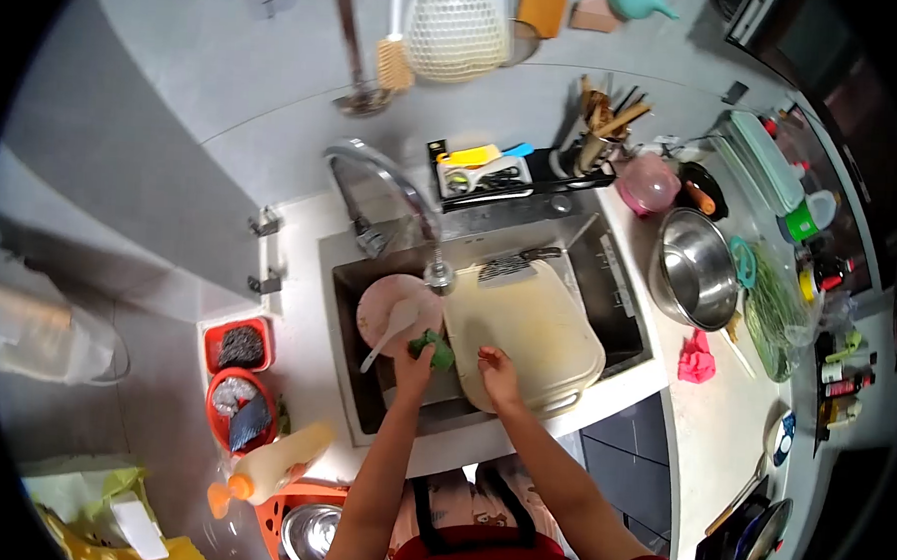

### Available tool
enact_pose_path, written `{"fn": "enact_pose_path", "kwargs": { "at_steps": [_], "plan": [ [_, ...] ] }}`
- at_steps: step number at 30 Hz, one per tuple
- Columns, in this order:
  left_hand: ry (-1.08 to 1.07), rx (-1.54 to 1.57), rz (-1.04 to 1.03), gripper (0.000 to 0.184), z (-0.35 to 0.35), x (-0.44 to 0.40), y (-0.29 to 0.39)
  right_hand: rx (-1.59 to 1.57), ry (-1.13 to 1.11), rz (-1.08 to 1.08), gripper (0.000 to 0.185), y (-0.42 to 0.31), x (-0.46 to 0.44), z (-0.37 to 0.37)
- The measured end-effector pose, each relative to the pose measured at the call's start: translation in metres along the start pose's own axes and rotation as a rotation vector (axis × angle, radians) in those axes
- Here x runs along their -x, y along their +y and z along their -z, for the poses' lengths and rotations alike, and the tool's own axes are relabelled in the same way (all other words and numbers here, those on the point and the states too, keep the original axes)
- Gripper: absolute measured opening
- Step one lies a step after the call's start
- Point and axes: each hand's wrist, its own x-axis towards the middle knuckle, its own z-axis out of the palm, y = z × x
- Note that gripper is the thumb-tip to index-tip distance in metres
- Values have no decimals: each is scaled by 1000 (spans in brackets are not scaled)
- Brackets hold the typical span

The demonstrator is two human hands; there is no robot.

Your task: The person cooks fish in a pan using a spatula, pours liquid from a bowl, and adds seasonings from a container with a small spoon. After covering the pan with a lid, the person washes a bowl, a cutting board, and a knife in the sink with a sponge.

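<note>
My left hand (414,369) is closed on a crumpled green scouring pad (432,350) over the left part of the sink. Just beyond it a pink bowl (375,312) sits in the basin, with a white spoon or rice paddle (393,330) lying in it. My right hand (499,374) is over the near left part of a cream cutting board (531,329), its fingers curled in and nothing visible in them. Whether it touches the board I cannot tell. A knife with a perforated blade (509,269) lies at the board's far edge. The curved faucet (398,183) reaches over the basin.
Right of the sink stand a steel pot (696,269), a pink cloth (697,359) and bagged green vegetables (765,304). A utensil rack (483,174) is behind the sink. On the left are red baskets (238,346) with scrubbers and a soap bottle (275,463).
</note>
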Motion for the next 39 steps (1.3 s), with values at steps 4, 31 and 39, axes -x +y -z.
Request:
{"fn": "enact_pose_path", "kwargs": {
  "at_steps": [4,31,39],
  "plan": [
    [-188,252,172,24,-79,4,1,-36,83,16,21,0,-23,53],
    [851,737,-246,5,107,230,85,97,-970,639,29,-125,181,-182],
    [741,927,-266,26,173,265,124,-85,-1234,513,30,-154,255,-255]
  ]
}}
